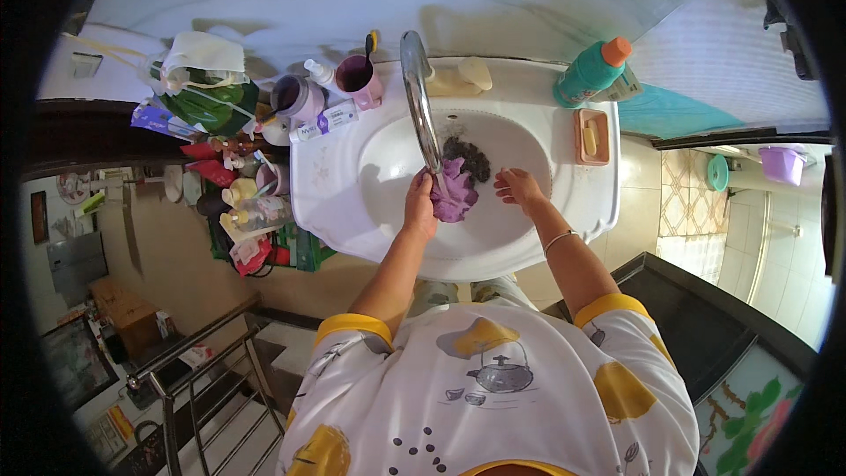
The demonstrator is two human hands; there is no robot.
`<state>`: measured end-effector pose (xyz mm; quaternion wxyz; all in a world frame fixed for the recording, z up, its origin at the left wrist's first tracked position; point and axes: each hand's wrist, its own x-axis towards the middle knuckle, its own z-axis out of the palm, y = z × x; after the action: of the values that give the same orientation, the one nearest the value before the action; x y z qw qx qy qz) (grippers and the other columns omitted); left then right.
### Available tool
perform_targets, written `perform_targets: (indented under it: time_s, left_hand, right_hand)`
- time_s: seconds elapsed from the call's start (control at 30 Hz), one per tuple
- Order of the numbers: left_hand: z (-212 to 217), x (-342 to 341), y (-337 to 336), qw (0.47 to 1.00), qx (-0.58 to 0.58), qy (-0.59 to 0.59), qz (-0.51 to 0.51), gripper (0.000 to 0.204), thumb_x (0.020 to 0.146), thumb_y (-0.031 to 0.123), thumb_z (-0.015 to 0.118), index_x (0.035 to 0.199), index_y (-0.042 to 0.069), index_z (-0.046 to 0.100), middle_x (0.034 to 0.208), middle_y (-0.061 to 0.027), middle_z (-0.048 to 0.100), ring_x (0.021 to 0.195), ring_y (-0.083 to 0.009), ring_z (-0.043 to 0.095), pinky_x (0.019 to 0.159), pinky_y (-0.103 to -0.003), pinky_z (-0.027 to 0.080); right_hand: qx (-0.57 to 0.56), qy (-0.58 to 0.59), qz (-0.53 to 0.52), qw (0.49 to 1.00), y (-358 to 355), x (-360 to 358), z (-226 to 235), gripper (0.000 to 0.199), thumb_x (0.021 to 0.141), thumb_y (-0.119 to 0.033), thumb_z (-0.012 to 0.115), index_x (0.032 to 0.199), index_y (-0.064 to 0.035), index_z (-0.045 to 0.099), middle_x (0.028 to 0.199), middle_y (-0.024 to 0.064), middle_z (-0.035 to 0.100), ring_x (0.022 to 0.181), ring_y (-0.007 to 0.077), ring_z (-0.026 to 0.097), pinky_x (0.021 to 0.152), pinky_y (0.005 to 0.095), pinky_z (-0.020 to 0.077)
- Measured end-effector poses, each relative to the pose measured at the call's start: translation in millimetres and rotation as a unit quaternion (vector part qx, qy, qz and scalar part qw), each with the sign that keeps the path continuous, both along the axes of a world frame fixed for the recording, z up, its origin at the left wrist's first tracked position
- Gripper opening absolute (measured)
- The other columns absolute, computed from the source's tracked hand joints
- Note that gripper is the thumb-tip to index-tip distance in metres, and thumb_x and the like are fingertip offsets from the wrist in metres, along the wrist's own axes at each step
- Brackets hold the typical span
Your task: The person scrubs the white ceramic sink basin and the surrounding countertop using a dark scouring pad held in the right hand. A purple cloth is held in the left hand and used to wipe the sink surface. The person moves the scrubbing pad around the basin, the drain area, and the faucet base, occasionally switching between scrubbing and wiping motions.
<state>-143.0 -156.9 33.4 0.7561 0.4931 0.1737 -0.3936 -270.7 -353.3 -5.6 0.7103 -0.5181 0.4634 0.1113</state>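
My left hand [421, 204] is closed on a crumpled purple cloth [455, 194] under the curved chrome faucet [418, 97]. The cloth hangs over the white sink basin [388, 167]. Beyond it, a dark, rough-textured clump [472, 159] lies in the basin; what it is, I cannot make out. To the right of the cloth, my right hand [520, 190] hovers over the basin, apart from the cloth. Its fingers are loosely bent and slightly apart, with nothing visible in them. A thin bracelet circles the right wrist.
A teal bottle with an orange cap [592, 70] and a soap dish [592, 137] stand on the sink's right rim. Along the left rim are a pink cup [361, 81], a toothpaste tube [324, 121] and a jar [298, 97]. A metal railing [211, 379] rises at lower left.
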Motion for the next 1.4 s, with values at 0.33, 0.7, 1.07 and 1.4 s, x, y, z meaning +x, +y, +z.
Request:
perform_targets:
  time_s: [0.33,0.7,1.07,1.4]
  left_hand:
    - [22,11,64,0.973,0.166,-0.160,0.012,0.031,0.099,0.021,0.051,0.122,0.000,0.053,0.108,-0.0099,0.064,0.087,-0.0163,0.063,0.075,-0.031,0.053]
    - [32,7,64,0.981,0.140,-0.132,0.033,0.030,0.097,0.019,0.055,0.120,0.000,0.055,0.112,-0.0089,0.062,0.097,-0.0190,0.062,0.085,-0.034,0.051]
    - [23,13,67,0.971,0.131,-0.184,0.076,0.031,0.096,0.013,0.056,0.124,0.000,0.053,0.116,-0.0065,0.059,0.101,-0.0153,0.058,0.088,-0.030,0.048]
    - [39,33,107,0.943,0.153,-0.292,0.034,0.035,0.099,0.017,0.054,0.128,-0.001,0.050,0.119,-0.0073,0.058,0.104,-0.0146,0.056,0.093,-0.030,0.045]
  right_hand:
    - [-0.426,0.011,0.387,0.818,51,71,-16,0.055,0.092,-0.031,0.056,0.144,-0.0248,0.041,0.157,0.0121,0.021,0.139,0.0344,0.032,0.108,0.0501,0.0348]
    - [-0.308,-0.047,0.436,0.844,80,46,-42,0.040,0.081,-0.015,0.064,0.121,-0.0170,0.061,0.119,0.0113,0.060,0.109,0.0348,0.057,0.091,0.0426,0.0494]
    - [-0.379,0.012,0.586,0.716,103,-2,2,0.049,0.081,-0.013,0.061,0.130,-0.0163,0.057,0.132,0.0202,0.052,0.120,0.0370,0.051,0.104,0.0485,0.0377]
    - [-0.593,-0.087,0.359,0.715,82,112,-104,0.049,0.093,-0.012,0.044,0.142,-0.0164,0.041,0.152,0.0138,0.027,0.139,0.0362,0.028,0.114,0.0446,0.0248]
